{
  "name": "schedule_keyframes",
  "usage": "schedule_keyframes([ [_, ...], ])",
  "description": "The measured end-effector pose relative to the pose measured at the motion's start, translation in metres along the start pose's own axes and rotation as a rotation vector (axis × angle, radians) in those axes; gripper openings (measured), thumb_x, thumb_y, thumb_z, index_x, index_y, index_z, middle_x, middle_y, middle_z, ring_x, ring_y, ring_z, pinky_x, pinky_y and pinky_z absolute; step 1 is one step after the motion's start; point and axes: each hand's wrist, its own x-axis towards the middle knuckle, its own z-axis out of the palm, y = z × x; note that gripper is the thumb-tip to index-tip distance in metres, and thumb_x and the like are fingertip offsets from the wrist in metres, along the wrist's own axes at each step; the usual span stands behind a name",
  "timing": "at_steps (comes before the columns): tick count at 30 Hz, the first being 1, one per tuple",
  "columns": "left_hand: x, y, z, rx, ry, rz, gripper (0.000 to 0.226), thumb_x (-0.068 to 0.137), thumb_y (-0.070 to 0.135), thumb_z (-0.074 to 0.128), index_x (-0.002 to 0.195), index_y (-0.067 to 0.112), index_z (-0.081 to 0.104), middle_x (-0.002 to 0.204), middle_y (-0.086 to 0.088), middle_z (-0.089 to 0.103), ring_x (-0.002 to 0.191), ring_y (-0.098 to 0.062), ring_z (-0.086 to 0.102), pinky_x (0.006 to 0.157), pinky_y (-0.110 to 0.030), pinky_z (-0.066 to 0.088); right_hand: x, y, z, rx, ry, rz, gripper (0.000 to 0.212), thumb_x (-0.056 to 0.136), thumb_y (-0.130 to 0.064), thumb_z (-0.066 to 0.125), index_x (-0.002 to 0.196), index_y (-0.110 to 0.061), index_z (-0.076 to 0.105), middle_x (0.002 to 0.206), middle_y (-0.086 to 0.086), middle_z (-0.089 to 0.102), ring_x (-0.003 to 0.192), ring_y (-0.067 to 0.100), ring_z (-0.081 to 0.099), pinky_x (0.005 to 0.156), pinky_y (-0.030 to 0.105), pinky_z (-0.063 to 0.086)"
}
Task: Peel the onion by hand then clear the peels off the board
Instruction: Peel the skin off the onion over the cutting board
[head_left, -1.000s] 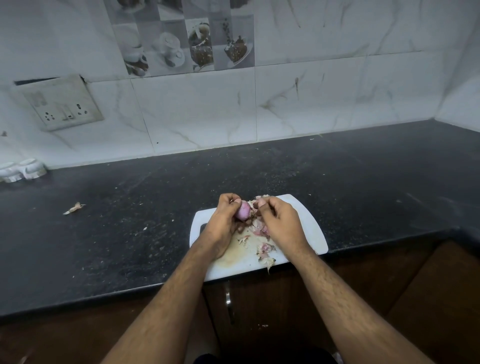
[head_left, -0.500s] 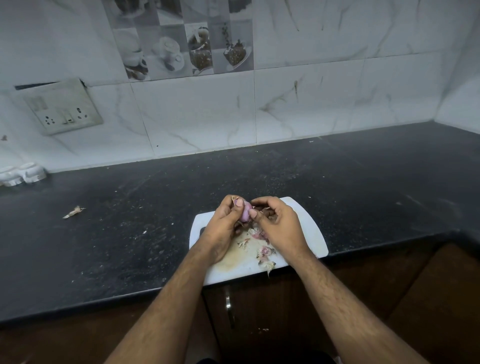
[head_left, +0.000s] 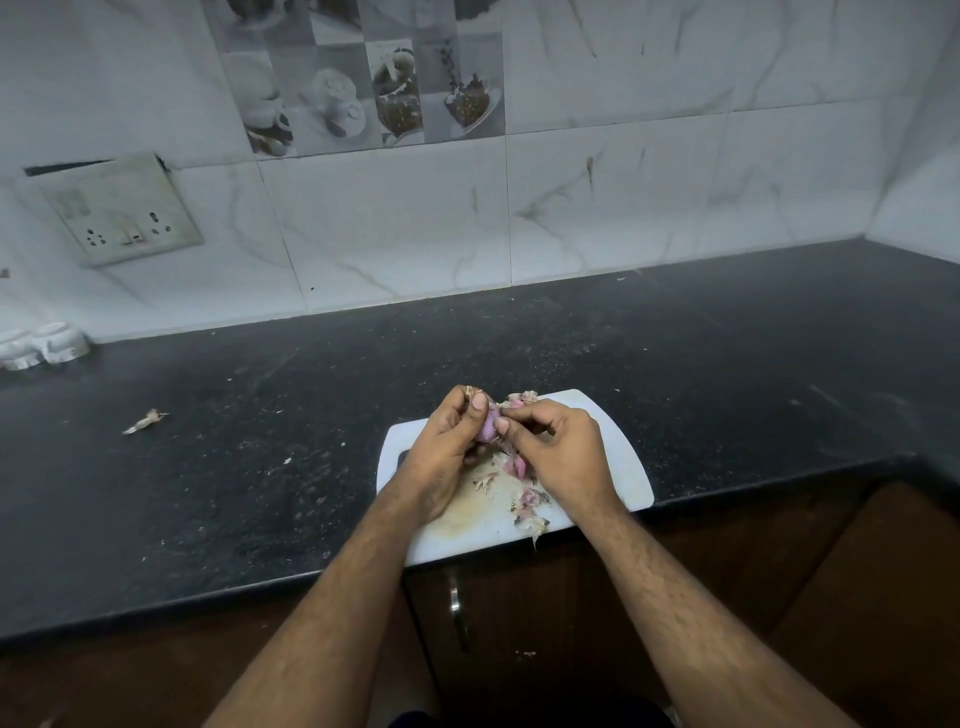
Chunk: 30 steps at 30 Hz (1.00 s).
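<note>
Two hands peel a small onion

Left hand (head_left: 447, 447) and right hand (head_left: 558, 452) both grip the onion (head_left: 488, 427) over the white board (head_left: 618, 452); peels (head_left: 524, 501) lie at 6 o'clock, near the counter (head_left: 260, 467) edge.

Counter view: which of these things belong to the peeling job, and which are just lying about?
Job:
onion, held by left hand and right hand
board
peels on the board

Lying about:
scrap on the counter
socket plate
white holders

A home kitchen: dark stone counter (head_left: 675, 364), marble-look wall tiles (head_left: 623, 197) with coffee-cup pictures, wooden cabinets (head_left: 519, 623) below.
</note>
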Motion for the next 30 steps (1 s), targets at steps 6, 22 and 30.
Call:
schedule_keyframes([
  [6,-0.0003,0.001,0.0002,-0.003,0.0,-0.016,0.027,0.104,0.038,0.054,0.102,0.012,0.056,0.072,0.003,0.054,0.06,-0.004,0.046,0.052,-0.015,0.039,0.0003,-0.0009,-0.0008,-0.002,-0.013,0.043,0.014,0.09,-0.017,0.079,0.103,-0.017,0.082,0.085,0.0,0.08,0.056,0.025,0.073,0.061,0.043,0.064],
  [22,-0.0017,0.0039,0.0024,0.005,0.013,-0.033,0.026,0.108,0.033,0.05,0.107,0.008,0.055,0.077,0.001,0.057,0.057,-0.004,0.051,0.051,-0.015,0.04,-0.0038,-0.0084,0.0009,-0.018,0.003,0.035,0.016,0.101,-0.014,0.064,0.101,-0.026,0.074,0.089,-0.002,0.078,0.06,0.02,0.076,0.055,0.024,0.06],
  [30,-0.0004,0.0021,0.0009,-0.003,0.025,-0.044,0.027,0.107,0.036,0.052,0.105,0.009,0.056,0.07,0.003,0.053,0.06,-0.005,0.048,0.053,-0.015,0.041,-0.0002,-0.0027,0.0013,-0.076,0.002,0.005,0.005,0.092,-0.024,0.078,0.096,-0.027,0.077,0.084,-0.005,0.076,0.071,0.01,0.074,0.056,0.032,0.062],
])
